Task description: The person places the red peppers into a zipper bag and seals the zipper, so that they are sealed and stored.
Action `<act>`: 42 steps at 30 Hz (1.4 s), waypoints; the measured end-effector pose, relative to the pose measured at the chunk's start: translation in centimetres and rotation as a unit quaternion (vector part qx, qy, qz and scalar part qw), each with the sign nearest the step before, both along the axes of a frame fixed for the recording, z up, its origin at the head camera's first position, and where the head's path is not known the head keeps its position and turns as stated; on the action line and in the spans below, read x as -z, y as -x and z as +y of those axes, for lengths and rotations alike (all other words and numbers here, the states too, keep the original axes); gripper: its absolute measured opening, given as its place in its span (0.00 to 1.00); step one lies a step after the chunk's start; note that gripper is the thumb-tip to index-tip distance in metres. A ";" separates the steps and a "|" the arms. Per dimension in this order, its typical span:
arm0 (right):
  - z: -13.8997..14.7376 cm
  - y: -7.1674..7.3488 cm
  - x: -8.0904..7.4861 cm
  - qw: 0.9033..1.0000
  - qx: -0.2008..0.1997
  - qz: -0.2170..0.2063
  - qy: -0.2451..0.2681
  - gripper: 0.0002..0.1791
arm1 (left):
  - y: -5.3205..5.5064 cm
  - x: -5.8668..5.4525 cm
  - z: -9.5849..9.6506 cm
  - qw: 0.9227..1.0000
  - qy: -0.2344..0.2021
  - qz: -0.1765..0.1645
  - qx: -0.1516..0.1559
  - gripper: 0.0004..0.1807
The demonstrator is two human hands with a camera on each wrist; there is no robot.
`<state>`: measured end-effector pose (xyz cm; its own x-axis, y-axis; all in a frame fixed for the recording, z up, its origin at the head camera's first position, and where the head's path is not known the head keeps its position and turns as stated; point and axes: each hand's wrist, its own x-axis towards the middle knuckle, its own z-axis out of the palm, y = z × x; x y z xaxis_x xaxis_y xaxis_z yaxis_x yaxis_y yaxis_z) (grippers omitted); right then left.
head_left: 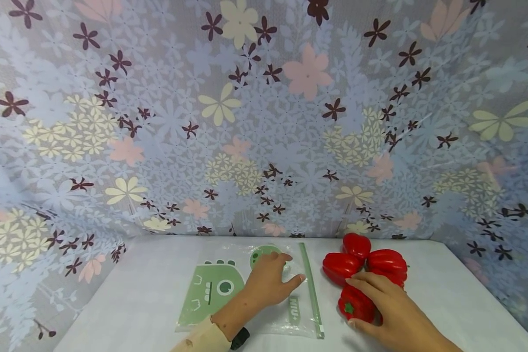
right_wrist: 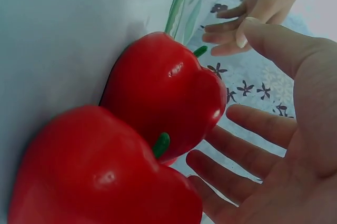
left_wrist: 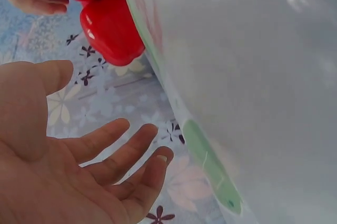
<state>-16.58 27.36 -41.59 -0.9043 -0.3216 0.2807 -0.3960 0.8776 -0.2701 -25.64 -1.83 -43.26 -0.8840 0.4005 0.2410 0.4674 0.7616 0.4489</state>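
Note:
My left hand (head_left: pixel 266 281) hovers over a flat clear zip bag (head_left: pixel 268 325) printed with a green cartoon monster and edged with a green zip strip. Its fingers are spread and relaxed, with nothing held, as the left wrist view also shows. Several glossy red bell peppers (head_left: pixel 341 268) with green stems stand clustered to the right of the bag. Over the nearest bell pepper (head_left: pixel 354 303) is my right hand (head_left: pixel 393 310), thumb and fingers apart on either side of it. In the right wrist view, the right-hand fingers (right_wrist: pixel 247 150) are loosely extended beside the peppers; whether they touch is unclear.
A white table (head_left: pixel 127 293) carries everything. Behind and beside it hangs a floral cloth (head_left: pixel 264 146) that meets the table's back edge. A dark band (head_left: pixel 240 338) is on the left wrist, by a pale sleeve (head_left: pixel 204 337).

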 end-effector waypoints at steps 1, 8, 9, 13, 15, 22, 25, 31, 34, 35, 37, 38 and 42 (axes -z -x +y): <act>0.0 0.0 0.0 1.000 0.000 0.000 -0.002 0.47 | 0.0 0.0 0.3 1.000 0.004 0.002 0.000 0.31; -0.1 -0.2 0.1 1.000 -0.009 -0.004 -0.009 0.49 | 0.0 0.3 2.2 1.000 0.011 -0.008 0.003 0.33; -0.1 -0.1 0.1 1.000 -0.010 -0.007 -0.010 0.49 | 0.0 0.3 2.5 1.000 0.016 -0.012 0.002 0.33; -0.1 0.0 0.2 1.000 -0.019 -0.018 -0.010 0.51 | -0.1 0.7 3.5 0.999 0.038 -0.017 0.000 0.35; -0.1 0.1 0.3 1.000 -0.020 -0.020 -0.013 0.52 | -0.2 0.9 3.9 0.999 0.046 -0.013 0.001 0.35; 0.0 0.3 0.7 0.999 -0.027 -0.008 -0.021 0.53 | -0.1 1.2 5.2 0.999 0.045 -0.009 0.000 0.37; -0.1 0.5 0.9 0.999 -0.020 -0.024 -0.021 0.53 | 0.1 1.2 5.9 0.998 0.054 -0.015 -0.009 0.37; -0.5 0.7 1.0 0.998 -0.001 -0.056 -0.032 0.54 | 0.3 1.5 7.1 0.996 0.075 -0.022 -0.030 0.39; -0.7 0.6 1.0 0.998 0.003 -0.059 -0.032 0.53 | 0.3 1.5 7.5 0.995 0.086 -0.020 -0.038 0.40; -0.7 0.5 1.0 0.998 0.002 -0.058 -0.032 0.53 | 0.3 1.5 7.6 0.995 0.091 -0.021 -0.041 0.41; -0.7 0.5 1.1 0.998 -0.001 -0.056 -0.032 0.53 | 0.3 1.5 7.7 0.994 0.101 -0.022 -0.046 0.43; -0.7 0.5 1.1 0.998 0.000 -0.055 -0.032 0.52 | 0.3 1.4 7.7 0.993 0.104 -0.023 -0.047 0.43; -0.7 0.5 1.2 0.998 -0.003 -0.048 -0.039 0.52 | 0.4 1.6 7.7 0.992 0.113 -0.030 -0.050 0.46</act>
<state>-17.08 26.65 -42.80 -0.9236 -0.3451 0.1673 -0.3775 0.8949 -0.2381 -26.07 5.90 -44.81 -0.9320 0.3484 0.1002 0.3624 0.8870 0.2863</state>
